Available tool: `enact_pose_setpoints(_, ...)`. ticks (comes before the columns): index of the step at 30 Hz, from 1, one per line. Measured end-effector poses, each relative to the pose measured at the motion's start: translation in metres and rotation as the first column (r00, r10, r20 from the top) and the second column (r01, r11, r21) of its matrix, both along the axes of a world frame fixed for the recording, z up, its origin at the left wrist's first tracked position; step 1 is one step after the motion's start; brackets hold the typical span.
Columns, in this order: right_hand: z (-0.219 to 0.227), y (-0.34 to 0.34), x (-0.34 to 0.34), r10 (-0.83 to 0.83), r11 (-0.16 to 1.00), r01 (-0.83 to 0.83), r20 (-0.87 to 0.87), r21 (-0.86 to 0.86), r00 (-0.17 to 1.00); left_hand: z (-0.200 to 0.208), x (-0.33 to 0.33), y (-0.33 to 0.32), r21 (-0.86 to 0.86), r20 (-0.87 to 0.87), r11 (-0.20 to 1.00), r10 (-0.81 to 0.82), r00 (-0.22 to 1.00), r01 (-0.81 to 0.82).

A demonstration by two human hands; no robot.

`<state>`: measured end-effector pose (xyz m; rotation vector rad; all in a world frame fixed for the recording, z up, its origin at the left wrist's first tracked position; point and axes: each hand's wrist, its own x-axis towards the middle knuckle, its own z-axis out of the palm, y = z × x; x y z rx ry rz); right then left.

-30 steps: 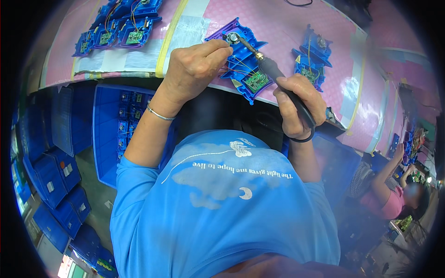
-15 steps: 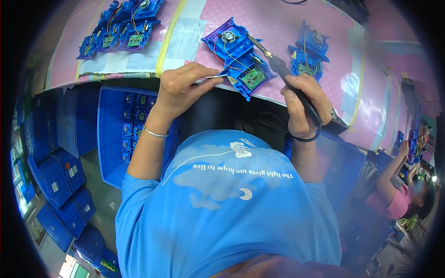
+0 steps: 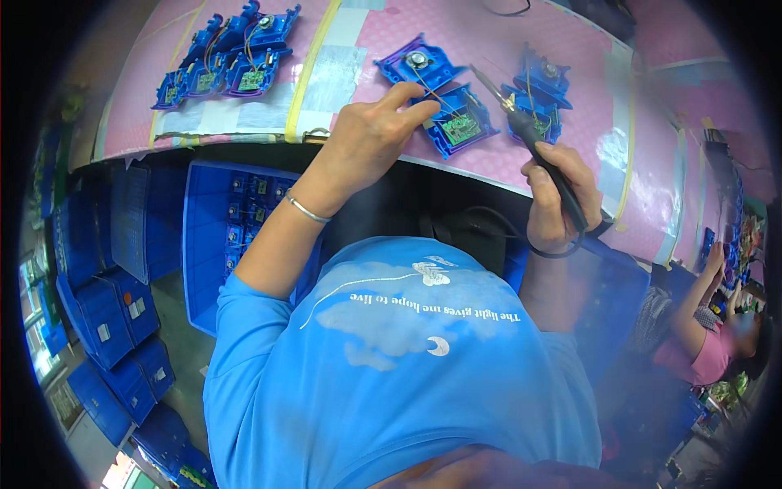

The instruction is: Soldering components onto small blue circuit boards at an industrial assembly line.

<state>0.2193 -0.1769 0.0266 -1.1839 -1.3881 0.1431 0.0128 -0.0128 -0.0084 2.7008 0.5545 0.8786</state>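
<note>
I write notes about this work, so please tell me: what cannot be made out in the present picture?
Head view:
Left hand: whether it pinches anything, too small.
Blue bin: some of its inside, hidden behind left forearm.
Black cord: remainder, cut off by top edge.

Left hand (image 3: 376, 134) partly hides blue casing (image 3: 440, 72).

Shirt (image 3: 391, 399): on my distant feed it was bright blue
Sleeves (image 3: 244, 326): same blue, roughly elbow-length
Print (image 3: 430, 274): pale clouds (image 3: 371, 314), white lettering (image 3: 436, 306), crescent moon (image 3: 445, 346) showed
Bangle (image 3: 308, 211): I saw silver around the left wrist (image 3: 323, 190)
</note>
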Motion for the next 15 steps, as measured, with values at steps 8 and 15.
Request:
enact_pose_setpoints(8,0.002,-0.013,0.001,-0.117,0.993,0.118,-0.062,0.014,0.991,0.007,-0.018,0.070,0.200,-0.121,0.979,-0.019,0.992,0.043)
enact_pose_setpoints(15,-0.007,-0.011,0.006,-0.123,0.992,0.123,0.005,0.036,0.992,0.036,-0.083,0.142,0.326,-0.319,0.945,0.116,0.940,-0.006)
